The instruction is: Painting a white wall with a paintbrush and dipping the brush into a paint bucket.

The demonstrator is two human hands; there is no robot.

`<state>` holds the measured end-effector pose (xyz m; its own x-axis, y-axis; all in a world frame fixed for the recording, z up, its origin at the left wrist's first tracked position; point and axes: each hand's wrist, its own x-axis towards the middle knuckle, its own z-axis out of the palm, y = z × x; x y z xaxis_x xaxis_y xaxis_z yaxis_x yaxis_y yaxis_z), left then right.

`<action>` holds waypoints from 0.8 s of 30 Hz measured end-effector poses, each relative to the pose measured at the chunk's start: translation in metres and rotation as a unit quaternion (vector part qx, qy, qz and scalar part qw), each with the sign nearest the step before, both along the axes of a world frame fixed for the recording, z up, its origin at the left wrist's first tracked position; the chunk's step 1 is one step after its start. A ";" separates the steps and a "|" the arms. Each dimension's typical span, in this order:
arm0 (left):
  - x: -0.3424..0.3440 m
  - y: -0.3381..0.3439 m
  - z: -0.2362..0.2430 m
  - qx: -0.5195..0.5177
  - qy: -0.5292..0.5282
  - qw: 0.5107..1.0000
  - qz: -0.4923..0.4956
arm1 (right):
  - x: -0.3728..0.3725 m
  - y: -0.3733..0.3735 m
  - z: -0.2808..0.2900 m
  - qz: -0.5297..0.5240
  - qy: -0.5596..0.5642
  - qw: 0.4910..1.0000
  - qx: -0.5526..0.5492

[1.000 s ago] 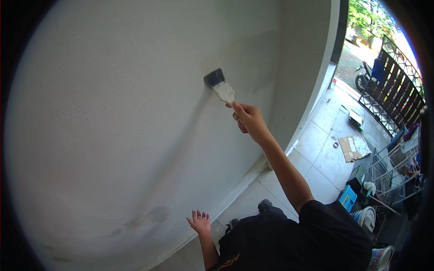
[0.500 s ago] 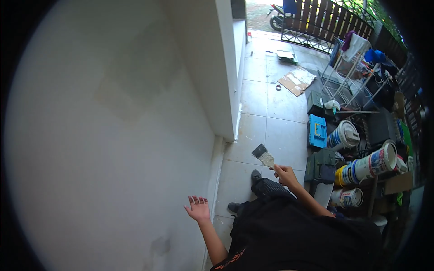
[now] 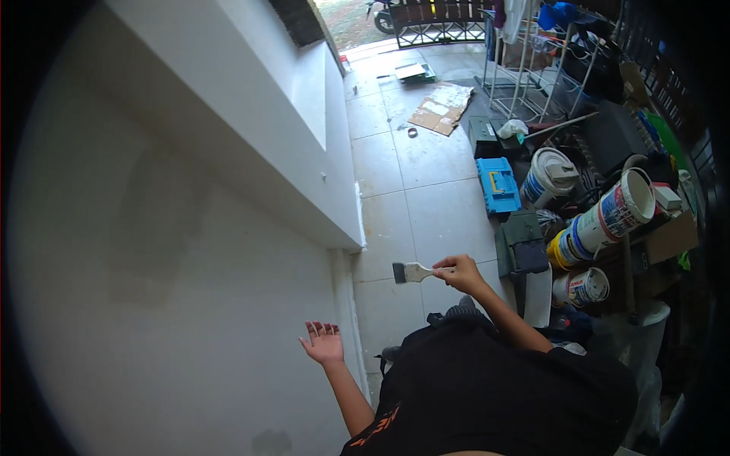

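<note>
In my right hand [image 3: 459, 273] is a flat paintbrush [image 3: 413, 272], held by the end of its pale handle. Its dark bristles point left, over the tiled floor, apart from any surface. My left hand [image 3: 325, 346] is raised with its fingers spread and curled a little, palm up, holding nothing. Beside it stands the white wall [image 3: 228, 319], which bears grey damp-looking patches. Whether the left hand touches the wall I cannot tell.
A blue toolbox [image 3: 499, 186], dark green boxes [image 3: 523, 242], paint buckets [image 3: 582, 287] and a drying rack [image 3: 525, 68] line the right side. Cardboard [image 3: 442, 108] and a tape roll [image 3: 412, 132] lie on the floor [image 3: 380, 205] ahead. A wall column [image 3: 258, 144] juts out at left.
My view has turned, so the column and floor things sit farther left. The paintbrush has swung from pointing up-left to nearly level. My left hand remains raised and open.
</note>
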<state>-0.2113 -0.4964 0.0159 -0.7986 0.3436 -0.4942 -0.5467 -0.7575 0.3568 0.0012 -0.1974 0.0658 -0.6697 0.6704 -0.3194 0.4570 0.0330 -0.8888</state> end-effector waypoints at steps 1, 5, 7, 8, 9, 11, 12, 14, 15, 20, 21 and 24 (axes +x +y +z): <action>0.007 0.012 -0.002 -0.003 0.001 1.000 -0.010 | 0.013 0.016 0.004 -0.029 0.019 0.999 -0.012; 0.043 0.083 -0.019 -0.006 -0.027 0.996 -0.080 | 0.072 0.079 0.008 -0.144 0.130 0.981 0.018; 0.069 0.132 -0.017 -0.001 -0.054 0.988 -0.143 | 0.107 0.111 0.015 -0.184 0.091 0.973 0.103; 0.077 0.152 -0.016 -0.009 -0.061 0.983 -0.175 | 0.120 0.123 0.019 -0.207 0.069 0.965 0.146; 0.085 0.173 -0.016 -0.006 -0.045 0.977 -0.208 | 0.133 0.131 0.026 -0.249 0.099 0.954 0.132; 0.099 0.211 -0.012 -0.008 -0.038 0.961 -0.275 | 0.162 0.149 0.037 -0.314 0.109 0.933 0.138; 0.105 0.230 -0.006 -0.021 -0.021 0.948 -0.318 | 0.178 0.158 0.034 -0.353 0.125 0.916 0.144; 0.113 0.264 -0.006 -0.036 -0.009 0.924 -0.380 | 0.206 0.166 0.033 -0.423 0.179 0.881 0.110; 0.116 0.279 -0.007 -0.045 -0.006 0.911 -0.410 | 0.221 0.168 0.033 -0.445 0.170 0.872 0.110; 0.122 0.340 -0.013 -0.049 -0.006 0.861 -0.506 | 0.271 0.165 0.035 -0.604 0.258 0.742 0.138; 0.122 0.355 -0.014 -0.048 -0.007 0.855 -0.517 | 0.280 0.164 0.037 -0.624 0.256 0.724 0.145; 0.119 0.394 -0.024 -0.052 -0.004 0.832 -0.553 | 0.296 0.164 0.045 -0.680 0.256 0.664 0.175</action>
<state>-0.0923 -0.1025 -0.0076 -0.0199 0.8203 -0.5716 -0.8915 0.2442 0.3815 0.2971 -0.0338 0.1107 0.6710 0.7398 0.0507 -0.0844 0.1441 -0.9860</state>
